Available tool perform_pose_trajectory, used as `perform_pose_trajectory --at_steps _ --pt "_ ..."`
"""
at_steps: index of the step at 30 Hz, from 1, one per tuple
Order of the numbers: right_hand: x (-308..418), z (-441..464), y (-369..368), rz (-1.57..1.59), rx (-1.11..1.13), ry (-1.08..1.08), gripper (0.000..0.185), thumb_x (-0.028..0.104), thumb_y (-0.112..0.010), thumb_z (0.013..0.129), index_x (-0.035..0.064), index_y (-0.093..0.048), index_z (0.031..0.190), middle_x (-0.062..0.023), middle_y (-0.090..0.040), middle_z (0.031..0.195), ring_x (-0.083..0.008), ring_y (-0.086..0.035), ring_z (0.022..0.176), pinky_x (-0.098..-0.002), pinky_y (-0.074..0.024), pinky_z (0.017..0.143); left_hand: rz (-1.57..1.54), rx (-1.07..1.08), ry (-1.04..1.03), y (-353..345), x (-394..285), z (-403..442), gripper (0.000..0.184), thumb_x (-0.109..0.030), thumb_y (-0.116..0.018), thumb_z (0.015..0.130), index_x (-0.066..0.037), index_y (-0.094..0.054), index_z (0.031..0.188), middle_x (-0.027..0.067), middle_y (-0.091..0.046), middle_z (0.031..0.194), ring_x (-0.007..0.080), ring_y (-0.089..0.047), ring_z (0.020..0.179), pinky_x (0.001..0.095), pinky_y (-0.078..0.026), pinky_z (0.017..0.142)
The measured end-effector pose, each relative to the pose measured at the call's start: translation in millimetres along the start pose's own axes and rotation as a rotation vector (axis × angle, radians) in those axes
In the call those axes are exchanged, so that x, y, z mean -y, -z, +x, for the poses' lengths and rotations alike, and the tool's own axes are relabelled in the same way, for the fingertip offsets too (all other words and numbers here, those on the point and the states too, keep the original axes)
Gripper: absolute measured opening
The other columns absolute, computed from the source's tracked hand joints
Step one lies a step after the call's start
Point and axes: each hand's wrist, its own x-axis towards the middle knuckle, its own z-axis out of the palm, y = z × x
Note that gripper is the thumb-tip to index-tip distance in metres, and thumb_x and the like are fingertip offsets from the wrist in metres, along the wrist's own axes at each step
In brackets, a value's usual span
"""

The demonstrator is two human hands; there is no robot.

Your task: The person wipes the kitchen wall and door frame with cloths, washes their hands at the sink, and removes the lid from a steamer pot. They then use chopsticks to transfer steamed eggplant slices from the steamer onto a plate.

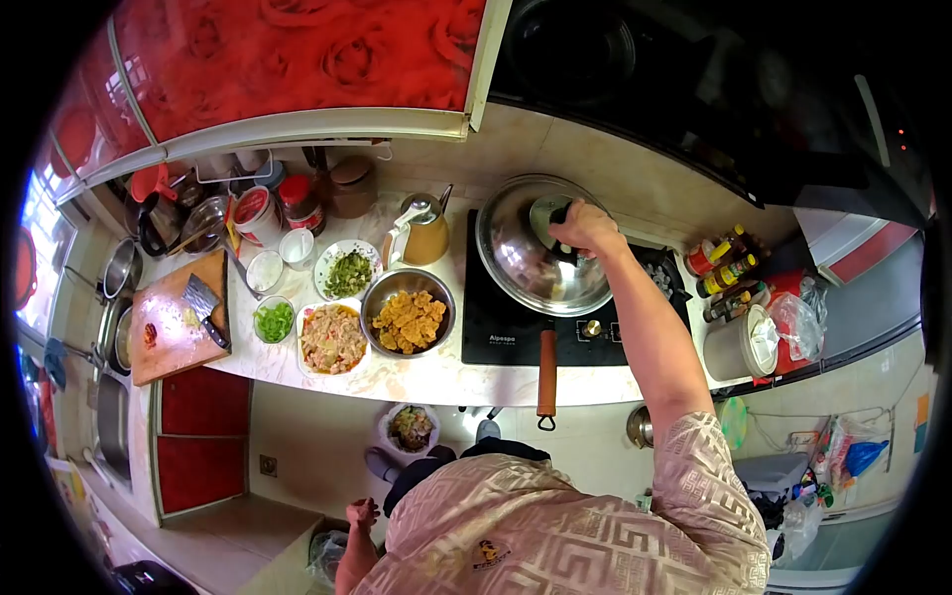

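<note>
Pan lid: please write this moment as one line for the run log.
right hand: gripping lid at top | pan: covered, contents hidden | pan handle: past edge of counter | left hand: low beside body

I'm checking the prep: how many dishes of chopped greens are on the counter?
2: a small bowl right of the cutting board, and a white plate behind and left of the steel bowl. Jars at the back could hide more.
</note>
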Motion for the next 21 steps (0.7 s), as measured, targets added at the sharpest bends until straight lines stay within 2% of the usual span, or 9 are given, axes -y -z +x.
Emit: perform_pose_trajectory --at_steps 1,2,5,8,11,14,17,19,21 --pt "-6 3 -4 -0.04 -0.031 -0.002 0.063 0.04 -0.064 0.079 -0.0062 -0.054 0.121 -0.0176 -0.07 0.101 -0.0268 -0.071 0.072 -0.035 -0.0581 0.064 0.051 -0.068 0.091 -2 6 2 0.018 -0.021 -0.064 0.092 -0.003 -0.065 0.088 0.0075 -0.067 0.071 0.0194 -0.061 0.053 0.0327 -0.041 0.044" --pt "-13 5 -8 -0.046 -0.046 -0.002 0.063 0.038 -0.064 0.08 -0.0069 -0.054 0.122 -0.021 -0.069 0.102 -0.0322 -0.071 0.083 -0.039 -0.0579 0.073 0.042 -0.055 0.098 -1 10 4 0.018 -0.022 -0.064 0.093 -0.004 -0.064 0.089 0.0073 -0.066 0.071 0.0206 -0.062 0.054 0.034 -0.042 0.045" --pt "-37 10 -36 -0.063 -0.333 0.066 0.062 0.038 -0.066 0.08 -0.0069 -0.056 0.122 -0.0239 -0.069 0.102 -0.0371 -0.068 0.097 -0.0439 -0.0545 0.085 0.092 -0.027 -0.041 -4 1 1 0.018 -0.022 -0.064 0.093 -0.004 -0.064 0.09 0.0075 -0.066 0.071 0.0202 -0.062 0.055 0.0332 -0.042 0.045" --pt "-33 -7 -29 0.028 -0.238 -0.016 0.055 0.038 -0.071 0.079 -0.0043 -0.065 0.114 -0.0256 -0.064 0.118 -0.037 -0.064 0.108 -0.0429 -0.0516 0.093 0.07 -0.035 0.015 -8 -9 7 0.019 -0.021 -0.064 0.093 -0.003 -0.064 0.091 0.008 -0.066 0.073 0.0199 -0.062 0.055 0.0328 -0.043 0.046" --pt "-42 -3 -23 0.159 -0.233 -0.025 0.05 0.037 -0.07 0.08 -0.0048 -0.068 0.107 -0.0272 -0.065 0.113 -0.0386 -0.064 0.107 -0.044 -0.0518 0.092 0.182 0.038 -0.295 -8 -20 23 0.019 -0.02 -0.064 0.092 -0.002 -0.065 0.092 0.0083 -0.067 0.075 0.0187 -0.062 0.055 0.0314 -0.043 0.045" --pt "-58 -3 1 0.216 -0.353 0.003 0.049 0.036 -0.07 0.08 -0.0051 -0.068 0.106 -0.0273 -0.067 0.107 -0.0408 -0.064 0.104 -0.0444 -0.0517 0.091 0.281 0.108 -0.596 -8 -33 41 0.018 -0.019 -0.063 0.092 -0.001 -0.066 0.092 0.0088 -0.067 0.076 0.0171 -0.061 0.055 0.0296 -0.043 0.045" --pt "-70 -22 40 0.296 -0.376 -0.004 0.045 0.034 -0.069 0.079 -0.0046 -0.069 0.103 -0.0267 -0.068 0.106 -0.0404 -0.065 0.104 -0.044 -0.0517 0.091 0.212 0.133 -0.528 -7 -52 36 0.018 -0.018 -0.063 0.092 0.0 -0.065 0.094 0.0094 -0.067 0.076 0.0164 -0.06 0.054 0.0284 -0.043 0.044" --pt "-87 -14 48 0.331 -0.351 0.024 0.044 0.033 -0.069 0.078 -0.0051 -0.07 0.1 -0.0255 -0.069 0.1 -0.0389 -0.067 0.097 -0.0436 -0.0537 0.086 0.002 0.132 -0.204 -12 -65 25 0.018 -0.017 -0.063 0.092 0.001 -0.065 0.094 0.009 -0.067 0.076 0.0164 -0.06 0.053 0.0282 -0.043 0.044" --pt "-99 -19 48 0.423 -0.307 0.04 0.044 0.034 -0.069 0.078 -0.0053 -0.07 0.097 -0.0248 -0.07 0.095 -0.0384 -0.069 0.093 -0.0434 -0.0547 0.083 -0.017 0.114 -0.101 -16 -64 26 0.017 -0.018 -0.063 0.091 0.0 -0.064 0.092 0.0088 -0.066 0.075 0.0183 -0.061 0.053 0.0295 -0.043 0.043"
